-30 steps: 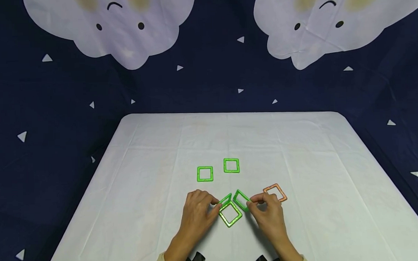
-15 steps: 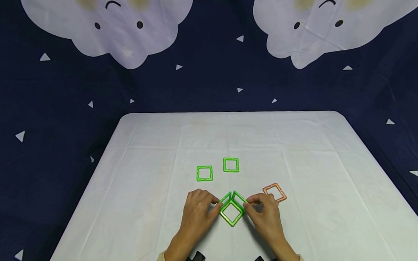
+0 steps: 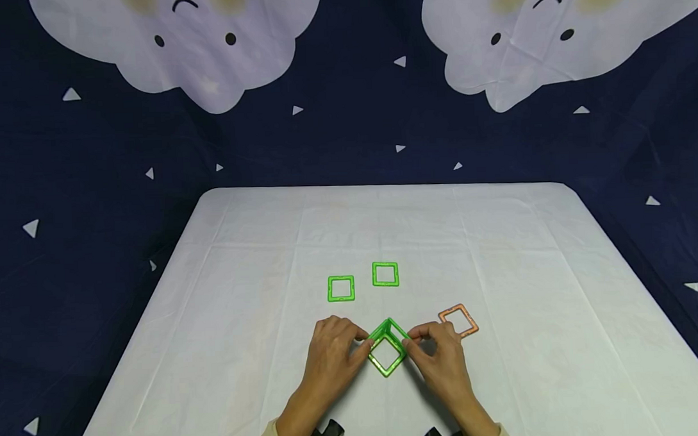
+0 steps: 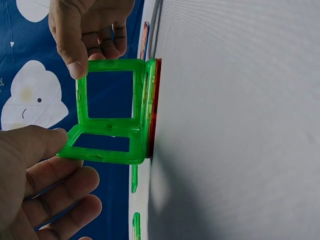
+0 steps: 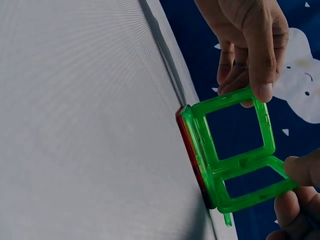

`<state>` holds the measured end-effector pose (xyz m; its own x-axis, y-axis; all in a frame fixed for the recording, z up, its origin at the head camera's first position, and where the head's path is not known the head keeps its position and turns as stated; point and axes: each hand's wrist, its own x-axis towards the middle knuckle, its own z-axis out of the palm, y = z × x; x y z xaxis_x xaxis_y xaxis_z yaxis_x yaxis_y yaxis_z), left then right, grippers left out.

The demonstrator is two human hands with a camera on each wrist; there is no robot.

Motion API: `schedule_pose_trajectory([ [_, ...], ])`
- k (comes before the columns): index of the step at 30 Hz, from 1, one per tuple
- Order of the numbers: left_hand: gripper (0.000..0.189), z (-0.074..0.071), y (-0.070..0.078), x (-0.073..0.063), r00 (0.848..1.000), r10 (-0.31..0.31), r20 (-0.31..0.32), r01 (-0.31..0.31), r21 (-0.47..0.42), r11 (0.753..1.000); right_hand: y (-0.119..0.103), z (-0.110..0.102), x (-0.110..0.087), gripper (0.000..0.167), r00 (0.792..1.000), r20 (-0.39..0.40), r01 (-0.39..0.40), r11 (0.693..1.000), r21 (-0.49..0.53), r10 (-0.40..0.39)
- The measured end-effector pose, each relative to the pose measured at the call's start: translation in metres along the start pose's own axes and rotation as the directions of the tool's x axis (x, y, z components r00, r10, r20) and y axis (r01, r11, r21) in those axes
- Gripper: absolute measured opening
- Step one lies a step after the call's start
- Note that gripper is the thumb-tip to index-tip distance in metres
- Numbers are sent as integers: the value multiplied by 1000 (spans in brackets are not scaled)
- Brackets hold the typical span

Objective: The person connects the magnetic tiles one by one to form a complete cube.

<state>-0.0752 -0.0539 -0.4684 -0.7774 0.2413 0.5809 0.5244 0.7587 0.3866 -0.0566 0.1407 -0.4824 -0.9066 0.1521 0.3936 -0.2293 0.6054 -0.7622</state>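
Observation:
Green square magnetic tiles meet in a small corner shape between the two hands. One green tile [image 3: 386, 372] lies flat on the table, with a red tile [image 4: 155, 107] under it in the left wrist view. Two more green tiles stand upright on adjoining edges of this base, their side edges together at the far corner. My left hand [image 3: 335, 347] pinches the left upright tile [image 5: 240, 163] between thumb and fingers. The right upright tile [image 4: 102, 156] is shared in view with my right hand [image 3: 443, 356], which pinches its outer edge.
Two loose green tiles [image 3: 341, 299] [image 3: 386, 283] lie flat farther back on the white table [image 3: 257, 247]. An orange tile [image 3: 473, 330] lies just beyond the right hand. A dark blue cloth [image 3: 346, 147] with clouds hangs behind the table.
The right hand has moved left with its green tile, onto the base tile's edge. The gap between the two upright tiles has closed. The left hand has stayed nearly still.

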Motion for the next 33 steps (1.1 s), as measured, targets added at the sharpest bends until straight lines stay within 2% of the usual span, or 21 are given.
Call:
schedule_pose_trajectory([
  [13,14,1,-1,0,1000,-24,3,24,11,1000,2,1,-2,24,1000,14,-4,1000,11,4],
  [20,17,0,-1,0,1000,-24,17,23,5,1000,4,1,-1,26,1000,2,29,1000,6,-29],
  [23,16,-2,-2,1,999,-33,32,34,-27,999,6,0,1,27,999,1,52,999,4,-52],
  [28,10,-6,-4,7,994,-60,87,71,-132,989,8,-1,6,27,996,13,87,996,4,-87],
  [33,8,-7,-7,15,988,-65,139,90,-177,980,11,-2,11,27,990,26,141,990,1,-141],
])
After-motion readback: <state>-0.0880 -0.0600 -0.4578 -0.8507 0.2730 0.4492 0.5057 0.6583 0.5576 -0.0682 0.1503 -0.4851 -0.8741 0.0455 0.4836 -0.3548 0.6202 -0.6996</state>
